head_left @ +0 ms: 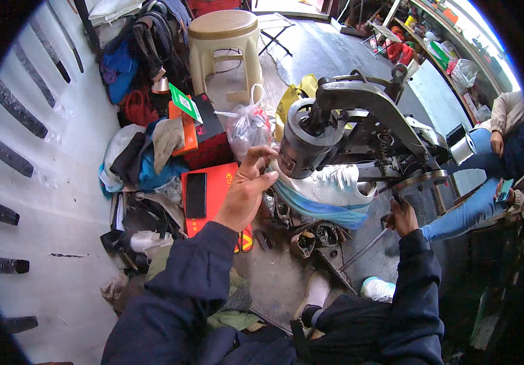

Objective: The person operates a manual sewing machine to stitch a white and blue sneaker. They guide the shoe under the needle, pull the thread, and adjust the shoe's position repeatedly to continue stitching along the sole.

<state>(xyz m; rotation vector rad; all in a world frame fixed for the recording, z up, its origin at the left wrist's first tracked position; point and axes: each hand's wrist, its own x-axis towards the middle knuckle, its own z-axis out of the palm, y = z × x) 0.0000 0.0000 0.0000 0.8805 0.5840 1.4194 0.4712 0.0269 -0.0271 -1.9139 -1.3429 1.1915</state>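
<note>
- My left hand: thumb and forefinger narrowed on the left end of a white-and-blue sneaker, just beside the dark cylinder of a stitching machine.
- The sneaker: lying sideways beneath the machine's arm, partly hidden by the cylinder; laced white upper above, blue sole toward me.
- My right hand: fingers curled around a short dark handle below the machine's flat metal wheel.
- Right of the machine: a spool of pale thread; beyond it, a seated person in blue jeans, one hand holding a phone with a teal back.
- Floor, near my right forearm: a white shoe; a slender metal rod slants down from near my right hand.
- Left of my left hand: a black phone on a red box.
- Behind these: a translucent plastic bag and, farther back, a cream stool with a tan seat.
</note>
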